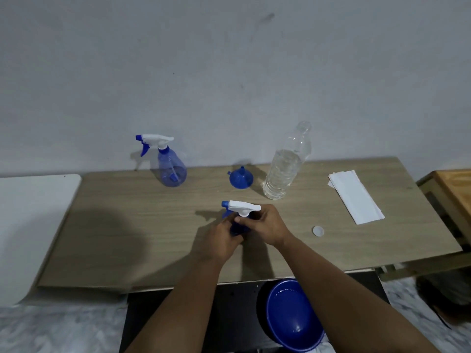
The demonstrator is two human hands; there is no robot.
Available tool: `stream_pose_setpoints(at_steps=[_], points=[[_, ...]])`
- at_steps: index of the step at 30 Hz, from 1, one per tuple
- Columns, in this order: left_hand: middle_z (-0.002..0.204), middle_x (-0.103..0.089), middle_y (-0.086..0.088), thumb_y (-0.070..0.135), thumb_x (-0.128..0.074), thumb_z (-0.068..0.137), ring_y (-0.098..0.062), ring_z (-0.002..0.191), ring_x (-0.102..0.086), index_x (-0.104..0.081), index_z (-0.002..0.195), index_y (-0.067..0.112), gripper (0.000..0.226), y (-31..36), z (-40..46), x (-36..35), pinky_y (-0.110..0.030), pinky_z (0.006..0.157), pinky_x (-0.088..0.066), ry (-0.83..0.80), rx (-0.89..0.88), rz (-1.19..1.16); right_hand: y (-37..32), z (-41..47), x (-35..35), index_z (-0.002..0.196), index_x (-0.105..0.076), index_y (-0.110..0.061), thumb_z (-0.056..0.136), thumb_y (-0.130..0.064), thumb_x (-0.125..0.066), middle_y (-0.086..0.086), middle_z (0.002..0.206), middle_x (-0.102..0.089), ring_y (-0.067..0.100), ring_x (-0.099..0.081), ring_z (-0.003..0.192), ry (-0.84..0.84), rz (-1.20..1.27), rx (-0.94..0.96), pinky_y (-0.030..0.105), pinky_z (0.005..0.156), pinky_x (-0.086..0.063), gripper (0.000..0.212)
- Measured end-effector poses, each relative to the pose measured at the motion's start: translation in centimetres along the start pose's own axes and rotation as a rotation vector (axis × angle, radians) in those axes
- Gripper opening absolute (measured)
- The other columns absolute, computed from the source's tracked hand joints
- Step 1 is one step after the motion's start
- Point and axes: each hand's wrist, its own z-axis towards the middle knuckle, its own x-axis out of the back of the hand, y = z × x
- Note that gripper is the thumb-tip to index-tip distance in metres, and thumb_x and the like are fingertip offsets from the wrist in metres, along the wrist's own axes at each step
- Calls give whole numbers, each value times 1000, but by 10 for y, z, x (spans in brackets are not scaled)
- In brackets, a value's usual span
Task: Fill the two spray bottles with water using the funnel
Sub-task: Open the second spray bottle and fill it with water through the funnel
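A blue spray bottle with a white trigger head (pixel 240 208) stands at the middle of the wooden table (pixel 153 225). My left hand (pixel 221 240) grips its body, which is mostly hidden. My right hand (pixel 265 225) holds its neck just under the head. A second blue spray bottle (pixel 172 166) stands capped at the back left. The blue funnel (pixel 241 177) rests mouth-down behind my hands. To the funnel's right, an uncapped clear water bottle (pixel 286 166) stands partly full.
The water bottle's white cap (pixel 318 230) lies right of my hands. Folded white paper (pixel 355 196) lies at the back right. A blue bowl (pixel 293 314) sits below the table's front edge. A white surface (pixel 30 212) adjoins the left; a wooden stand (pixel 451 187) the right.
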Motion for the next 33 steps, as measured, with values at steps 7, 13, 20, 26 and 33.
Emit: stream_pose_setpoints(at_steps=[7, 13, 20, 26, 33], points=[[104, -73, -2, 23, -72, 77, -26, 95, -67, -63, 121, 30, 46, 6, -3, 6, -26, 69, -39, -2, 37, 123, -7, -1, -5, 108, -79, -9, 83, -9, -86, 4, 98, -81, 14, -75, 93, -12, -114, 14, 33, 86, -59, 27], [100, -73, -7, 15, -53, 92, -26, 89, -69, -63, 104, 16, 16, 7, -12, -2, -30, 67, -40, -47, 72, 306, 16, -32, -65, 85, -67, -28, 85, -31, -83, -13, 75, -72, 6, -69, 70, 437, -86, -5, 19, 64, -51, 15], [101, -72, -11, 17, -58, 86, -33, 92, -68, -64, 105, 16, 20, -3, -3, 6, -31, 66, -38, -89, 73, 377, 14, -17, -40, 79, -76, -19, 86, -29, -84, -13, 69, -72, 2, -68, 66, 272, -239, 62, 20, 62, -50, 15], [112, -72, -5, 27, -65, 86, -28, 102, -67, -64, 122, 22, 37, -16, 3, 14, -32, 81, -51, -214, 28, 238, 5, -3, -16, 106, -81, -9, 89, -13, -81, 3, 95, -81, 20, -77, 93, -46, -227, 80, 40, 82, -61, 18], [115, -69, -4, 28, -69, 85, -25, 103, -65, -59, 129, 20, 46, -8, 12, 18, -27, 76, -43, -223, -10, 207, -2, -4, -19, 98, -66, -13, 75, -11, -92, -3, 88, -76, 9, -71, 82, 111, -79, -33, 27, 76, -57, 34]])
